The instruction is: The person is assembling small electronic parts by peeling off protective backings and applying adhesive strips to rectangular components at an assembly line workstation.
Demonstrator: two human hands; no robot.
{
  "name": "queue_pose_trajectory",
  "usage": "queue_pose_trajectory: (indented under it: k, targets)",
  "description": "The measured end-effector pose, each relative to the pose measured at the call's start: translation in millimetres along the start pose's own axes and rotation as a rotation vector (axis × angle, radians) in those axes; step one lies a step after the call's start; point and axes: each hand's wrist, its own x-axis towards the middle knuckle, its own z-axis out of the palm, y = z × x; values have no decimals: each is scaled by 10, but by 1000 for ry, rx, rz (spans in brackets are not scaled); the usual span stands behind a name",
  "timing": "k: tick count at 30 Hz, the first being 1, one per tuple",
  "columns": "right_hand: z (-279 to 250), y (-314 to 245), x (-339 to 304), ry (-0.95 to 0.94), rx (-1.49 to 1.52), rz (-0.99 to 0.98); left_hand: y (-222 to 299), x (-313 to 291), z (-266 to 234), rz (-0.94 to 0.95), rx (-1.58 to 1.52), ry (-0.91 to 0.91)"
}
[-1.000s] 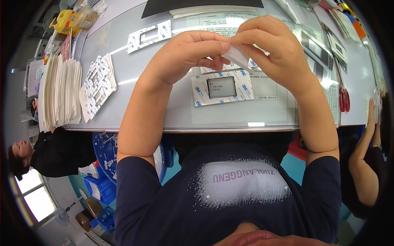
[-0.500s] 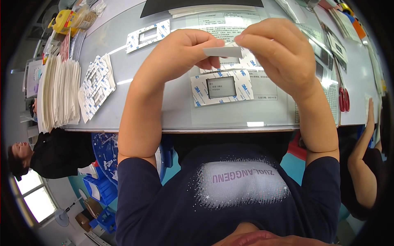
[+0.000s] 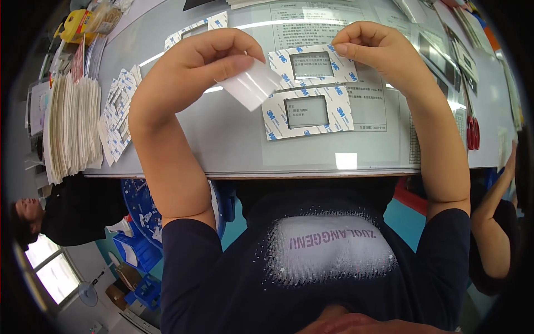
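My left hand [image 3: 222,64] pinches a small glossy whitish rectangular film [image 3: 253,84] between thumb and fingers, above the table and left of two frame-shaped cards. The farther frame card [image 3: 283,68] is white with blue print and has a rectangular window in its middle. Over its far right corner is my right hand [image 3: 370,47], with thumb and forefinger closed together there and the other fingers curled. Just nearer to me lies a matching frame card [image 3: 340,117], flat, with a dark-edged window.
Another frame card [image 3: 218,22] lies partly behind my left hand. Piled frame cards [image 3: 117,119] and a tall stack of white sheets [image 3: 72,128] stand at left. Red-handled scissors [image 3: 473,133] lie at right. Printed paper [image 3: 372,108] is under the cards. People sit at both sides.
My hands have moved apart. The left has gone left with the film, which now hangs tilted with its face showing. The right is at the farther card's corner, and that card shows more fully.
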Motion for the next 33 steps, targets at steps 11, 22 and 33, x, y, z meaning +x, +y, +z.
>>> queue_pose_trajectory:
  k: [11,22,33]
  targets:
    - [36,53,44,36,-109,95,-16,80,108,-87,76,-261]
    - [65,-172,28,4,26,318,-23,140,178,-88,53,-336]
    - [90,-265,26,34,-61,320,-61,193,269,-137,23,-355]
